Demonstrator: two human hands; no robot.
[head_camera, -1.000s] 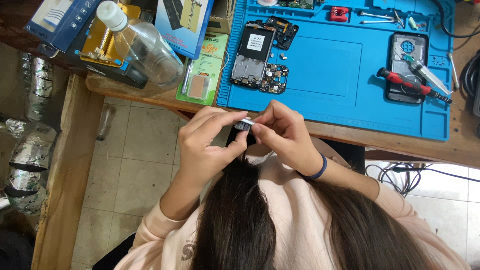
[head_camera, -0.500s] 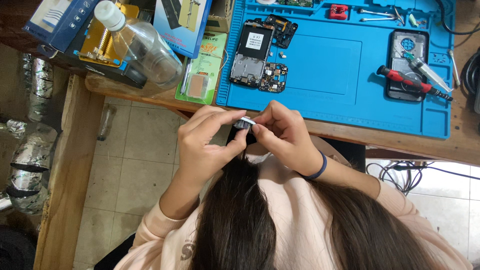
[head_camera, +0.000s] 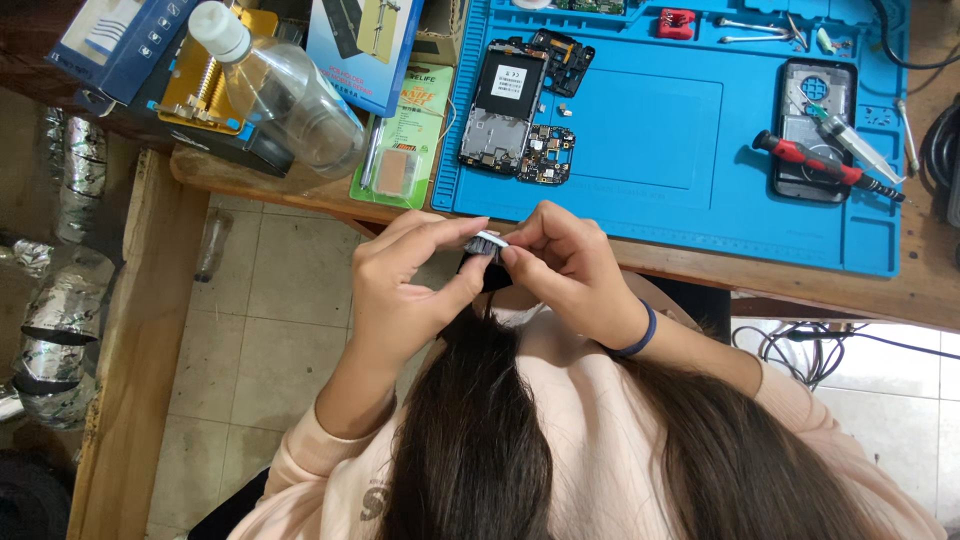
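Note:
Both hands meet just below the table's near edge, pinching one small silvery-and-black part (head_camera: 487, 243) between their fingertips. My left hand (head_camera: 405, 290) grips it from the left with thumb and forefinger. My right hand (head_camera: 565, 265), with a dark blue band on its wrist, holds it from the right. What kind of part it is I cannot tell; most of it is hidden by the fingers. Long dark hair hangs down over a pale pink top below the hands.
A blue work mat (head_camera: 650, 130) covers the wooden table. On it lie an opened phone frame (head_camera: 500, 105), a small circuit board (head_camera: 545, 155), a phone back shell (head_camera: 812, 125) with a red screwdriver (head_camera: 820, 160) across it. A clear plastic bottle (head_camera: 280, 95) and boxes stand at the left.
The two hands stay together on the small part; the fingers have shifted only slightly.

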